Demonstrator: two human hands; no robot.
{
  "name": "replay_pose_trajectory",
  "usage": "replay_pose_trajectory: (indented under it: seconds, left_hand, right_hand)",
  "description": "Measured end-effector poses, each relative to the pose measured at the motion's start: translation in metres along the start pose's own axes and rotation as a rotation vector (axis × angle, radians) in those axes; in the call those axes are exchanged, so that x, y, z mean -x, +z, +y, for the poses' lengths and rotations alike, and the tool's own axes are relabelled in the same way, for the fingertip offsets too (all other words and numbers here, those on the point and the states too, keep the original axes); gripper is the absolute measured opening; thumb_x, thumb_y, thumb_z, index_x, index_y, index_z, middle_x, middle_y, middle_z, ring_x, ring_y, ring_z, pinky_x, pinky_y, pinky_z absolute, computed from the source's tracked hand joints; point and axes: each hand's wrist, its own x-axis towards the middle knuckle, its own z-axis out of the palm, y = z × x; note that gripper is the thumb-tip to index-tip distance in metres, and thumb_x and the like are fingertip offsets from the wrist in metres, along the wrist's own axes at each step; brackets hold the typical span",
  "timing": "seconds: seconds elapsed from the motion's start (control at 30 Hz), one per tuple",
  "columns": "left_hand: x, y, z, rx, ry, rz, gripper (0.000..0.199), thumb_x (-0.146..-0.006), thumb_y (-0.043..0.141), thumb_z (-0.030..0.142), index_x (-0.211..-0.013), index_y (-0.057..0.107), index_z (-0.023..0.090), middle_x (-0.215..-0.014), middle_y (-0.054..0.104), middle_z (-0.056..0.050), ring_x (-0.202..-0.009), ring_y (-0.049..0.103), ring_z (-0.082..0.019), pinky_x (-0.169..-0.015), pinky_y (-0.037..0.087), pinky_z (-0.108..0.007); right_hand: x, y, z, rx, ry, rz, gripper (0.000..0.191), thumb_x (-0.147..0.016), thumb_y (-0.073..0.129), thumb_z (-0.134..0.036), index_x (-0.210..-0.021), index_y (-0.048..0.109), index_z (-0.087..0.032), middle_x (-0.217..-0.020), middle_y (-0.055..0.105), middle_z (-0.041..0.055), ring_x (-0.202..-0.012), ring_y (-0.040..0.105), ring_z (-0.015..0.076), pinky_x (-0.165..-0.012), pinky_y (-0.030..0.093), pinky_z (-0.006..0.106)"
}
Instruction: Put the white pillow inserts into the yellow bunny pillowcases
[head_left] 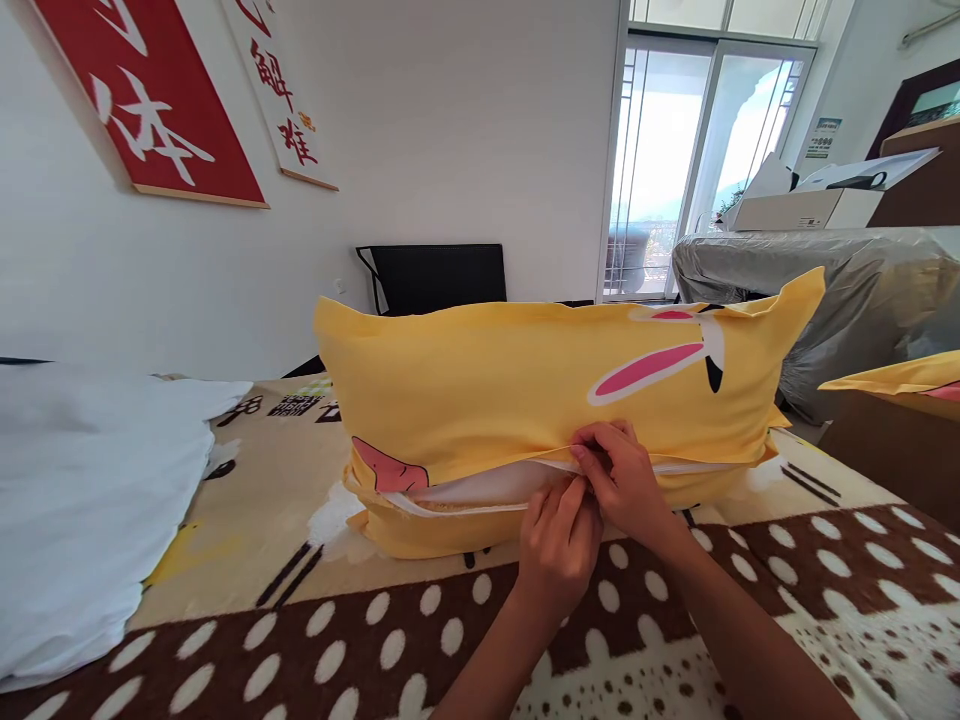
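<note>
A yellow pillowcase (pixel 465 390) with pink-and-white rabbit ears printed on it stands on its long side, filled out by a white pillow (pixel 487 484). Along its lower front runs an open slit with white-taped edges, which looks like a zipper; the pillow shows through its left part. My right hand (pixel 622 480) is closed, pinching the upper edge of the slit between thumb and fingers. Just below and to the left, my left hand (pixel 559 545) is closed on the lower edge. The fingertips of both hands nearly meet; whether they hold a zipper pull is hidden.
A patterned blanket (pixel 390 640) lies under the pillowcase. White cloth or pillows (pixel 90 500) lie at the left. At the right is a cardboard box (pixel 892 450) with yellow fabric (pixel 900 375) on it. Behind stand a black chair (pixel 442 278) and plastic-covered furniture (pixel 810 275).
</note>
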Motion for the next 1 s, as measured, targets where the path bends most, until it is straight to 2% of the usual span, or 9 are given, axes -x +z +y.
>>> replay_pose_trajectory:
  seconds: [0.1,0.27,0.4,0.57,0.8,1.0]
  left_hand:
    - [-0.003,-0.002,0.002,-0.053,-0.033,0.010,0.009,-0.081,0.056,0.004,-0.079,0.059,0.012,-0.092,0.069,-0.011,-0.079,0.061,-0.019,-0.075,0.037,-0.037]
    - [-0.002,-0.004,0.004,-0.118,-0.071,0.054,0.009,-0.079,0.061,0.006,-0.076,0.060,0.015,-0.090,0.071,-0.004,-0.080,0.057,-0.020,-0.066,0.024,-0.035]
    - [0.003,-0.002,0.002,-0.120,-0.114,0.070,0.008,-0.076,0.065,0.009,-0.079,0.064,0.017,-0.086,0.069,-0.006,-0.081,0.053,-0.021,-0.069,0.025,-0.036]
    - [0.001,-0.003,-0.003,-0.196,-0.164,0.118,0.008,-0.074,0.067,0.013,-0.071,0.064,0.019,-0.081,0.067,-0.006,-0.081,0.050,-0.022,-0.074,0.026,-0.039]
    - [-0.008,-0.009,-0.013,-0.105,-0.175,0.130,0.014,-0.073,0.061,0.007,-0.067,0.057,0.019,-0.089,0.069,-0.005,-0.088,0.059,-0.021,-0.080,0.028,-0.039]
    - [-0.008,-0.010,-0.014,-0.091,-0.181,0.129,0.015,-0.073,0.062,0.007,-0.068,0.056,0.019,-0.077,0.068,-0.002,-0.081,0.059,-0.019,-0.079,0.028,-0.039]
  right_hand:
    - [0.000,0.000,0.000,0.009,0.005,-0.008,0.013,-0.090,0.047,-0.018,-0.079,0.053,-0.021,-0.072,0.062,0.0009,-0.070,0.053,0.0155,-0.070,0.039,0.032]
    - [0.001,0.000,0.002,0.006,-0.004,-0.008,0.012,-0.090,0.047,-0.018,-0.080,0.053,-0.021,-0.073,0.062,0.0006,-0.071,0.053,0.0152,-0.071,0.039,0.032]
    - [0.003,0.000,0.004,0.011,-0.008,-0.009,0.012,-0.090,0.047,-0.017,-0.081,0.054,-0.021,-0.074,0.062,0.0003,-0.071,0.053,0.0148,-0.071,0.039,0.031]
    - [0.002,0.001,0.008,0.026,-0.031,-0.019,0.009,-0.089,0.049,-0.019,-0.082,0.056,-0.021,-0.077,0.065,0.0010,-0.072,0.055,0.0153,-0.072,0.040,0.031]
    - [0.000,0.001,0.014,0.026,-0.059,-0.047,0.008,-0.090,0.051,-0.022,-0.085,0.057,-0.022,-0.074,0.066,0.0007,-0.069,0.056,0.0151,-0.071,0.041,0.031]
    - [0.002,0.001,0.016,0.027,-0.061,-0.049,0.006,-0.089,0.052,-0.022,-0.086,0.056,-0.022,-0.075,0.065,0.0008,-0.069,0.056,0.0151,-0.072,0.041,0.031]
